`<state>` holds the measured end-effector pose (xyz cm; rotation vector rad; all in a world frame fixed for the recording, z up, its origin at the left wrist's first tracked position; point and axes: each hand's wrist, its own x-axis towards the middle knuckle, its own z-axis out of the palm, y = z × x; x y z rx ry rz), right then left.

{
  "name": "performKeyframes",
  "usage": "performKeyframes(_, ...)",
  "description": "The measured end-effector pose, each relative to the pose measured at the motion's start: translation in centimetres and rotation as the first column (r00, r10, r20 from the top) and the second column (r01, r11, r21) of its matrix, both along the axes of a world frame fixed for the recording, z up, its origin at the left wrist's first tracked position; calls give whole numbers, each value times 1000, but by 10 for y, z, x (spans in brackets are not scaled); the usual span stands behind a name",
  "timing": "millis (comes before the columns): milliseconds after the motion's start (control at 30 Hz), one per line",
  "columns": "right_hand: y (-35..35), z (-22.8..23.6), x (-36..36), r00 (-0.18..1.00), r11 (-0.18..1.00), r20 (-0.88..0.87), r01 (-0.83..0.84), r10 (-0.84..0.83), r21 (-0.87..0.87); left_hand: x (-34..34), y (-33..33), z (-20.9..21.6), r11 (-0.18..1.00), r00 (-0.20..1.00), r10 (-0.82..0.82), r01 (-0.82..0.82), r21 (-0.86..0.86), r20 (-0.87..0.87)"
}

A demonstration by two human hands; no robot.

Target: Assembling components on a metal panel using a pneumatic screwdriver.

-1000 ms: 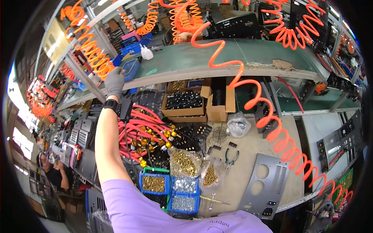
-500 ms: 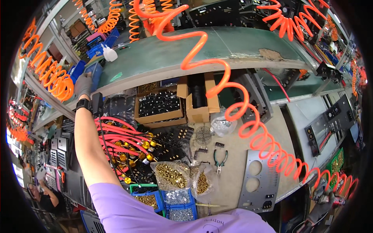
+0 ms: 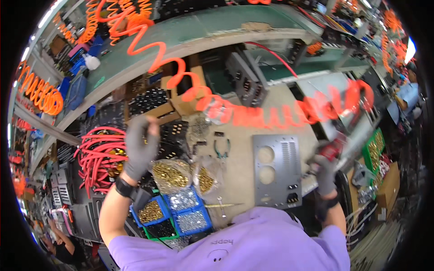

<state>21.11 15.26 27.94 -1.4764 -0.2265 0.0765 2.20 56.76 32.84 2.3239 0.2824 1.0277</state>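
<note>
My left hand [image 3: 141, 147], in a grey glove, hangs over the bench between the red hoses [image 3: 101, 156] and a clear bag of brass screws [image 3: 171, 175]. Its fingers are curled together; anything between them is too small to make out. My right hand [image 3: 324, 174], also gloved, grips a red power screwdriver [image 3: 333, 147], smeared by motion. The tool joins an orange coiled air hose [image 3: 266, 116] that stretches across the bench. Just left of it lies a flat grey metal panel [image 3: 276, 171] with two round holes, slots and black sockets at its lower corner.
Blue bins [image 3: 192, 221] of small metal parts stand near my body, beside a second bag of screws [image 3: 206, 179]. Pliers [image 3: 222, 148] lie beyond. Behind are an open cardboard box [image 3: 159, 110] and a green shelf [image 3: 190, 34]. A person [image 3: 404, 99] is at far right.
My left hand has come back from the blue bin on the shelf to above the bench. My right hand has brought the screwdriver up beside the panel. The view has swung right.
</note>
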Motion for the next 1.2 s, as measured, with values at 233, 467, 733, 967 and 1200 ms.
performKeyframes(233, 63, -4, -32, 836, 871, -246, -482, 490, 95, 44, -194, -14, 838, 886, -445, 361, -409, -130)
performKeyframes(467, 51, -7, -61, 793, 821, -253, -570, 555, 15, 67, -262, -46, 577, 862, -479, 450, -682, 164)
performKeyframes(733, 40, -3, -54, 620, 546, -177, -768, 764, -334, 53, -292, -38, 573, 999, -41, 50, -818, 32)
performKeyframes(967, 39, -11, -63, 595, 461, -85, -697, 799, -549, 24, -292, -45, 433, 997, -81, 33, -901, -3)
performKeyframes(1200, 18, -16, -47, 533, 588, -335, -805, 777, 83, -141, -370, -184, 648, 833, 173, -498, -576, -525)
